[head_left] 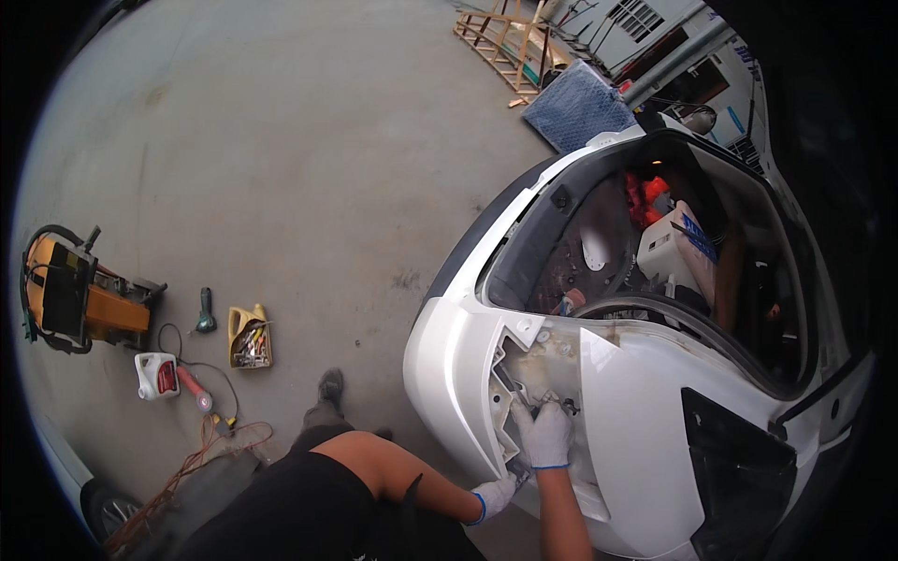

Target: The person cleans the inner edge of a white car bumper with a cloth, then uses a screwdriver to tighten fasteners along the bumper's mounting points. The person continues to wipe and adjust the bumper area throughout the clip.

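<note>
My right hand (543,435), in a white glove, is bent with closed fingers at the recessed corner (543,355) of a white car body, by small metal parts; what it holds is hard to make out. My left hand (494,497), also gloved, is lower, closed at the bottom of the same recess on something partly hidden. The white bumper edge (435,374) curves beside both hands. Above them, the open trunk (589,262) holds a pale box (673,252) and red items (645,196).
At left stand an orange machine (103,309), a green power tool (205,313), cut-open jug of tools (250,341), white jug (155,377), red tool (195,388) and tangled cables (192,458). Another car (103,505) is lower left. Wooden frames (496,51) and a wrapped panel (575,103) stand behind.
</note>
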The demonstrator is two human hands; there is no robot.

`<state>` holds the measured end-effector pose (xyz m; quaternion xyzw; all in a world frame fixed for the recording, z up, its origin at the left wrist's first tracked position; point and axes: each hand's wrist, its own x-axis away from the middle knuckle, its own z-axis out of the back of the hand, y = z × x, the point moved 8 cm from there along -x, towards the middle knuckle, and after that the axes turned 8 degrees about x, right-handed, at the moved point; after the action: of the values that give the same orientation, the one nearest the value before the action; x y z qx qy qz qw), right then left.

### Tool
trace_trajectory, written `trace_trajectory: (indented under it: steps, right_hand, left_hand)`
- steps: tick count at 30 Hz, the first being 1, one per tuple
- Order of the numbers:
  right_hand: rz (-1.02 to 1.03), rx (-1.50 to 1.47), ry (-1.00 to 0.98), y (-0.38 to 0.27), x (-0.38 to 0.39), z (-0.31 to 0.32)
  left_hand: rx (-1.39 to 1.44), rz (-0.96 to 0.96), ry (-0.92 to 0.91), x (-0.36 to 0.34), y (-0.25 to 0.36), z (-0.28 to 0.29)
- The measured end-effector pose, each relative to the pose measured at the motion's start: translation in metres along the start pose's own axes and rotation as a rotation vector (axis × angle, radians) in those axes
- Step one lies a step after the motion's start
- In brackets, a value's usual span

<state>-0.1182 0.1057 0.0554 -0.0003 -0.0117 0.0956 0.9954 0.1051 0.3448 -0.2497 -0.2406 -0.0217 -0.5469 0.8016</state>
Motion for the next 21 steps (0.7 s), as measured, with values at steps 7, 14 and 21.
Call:
trace_trajectory:
  steps: [7,14,21]
  right_hand:
    - [0.074,0.312,0.174,0.015,0.036,-0.014]
    - [0.100,0.217,-0.012,-0.007,0.006,-0.010]
    - [-0.042,-0.045,-0.260,0.010,0.002,-0.009]
  left_hand:
    - [0.031,-0.098,0.035,0.110,-0.054,0.050]
    - [0.163,-0.004,0.068,0.071,-0.030,0.023]
    - [0.451,-0.068,0.218,0.171,-0.113,0.075]
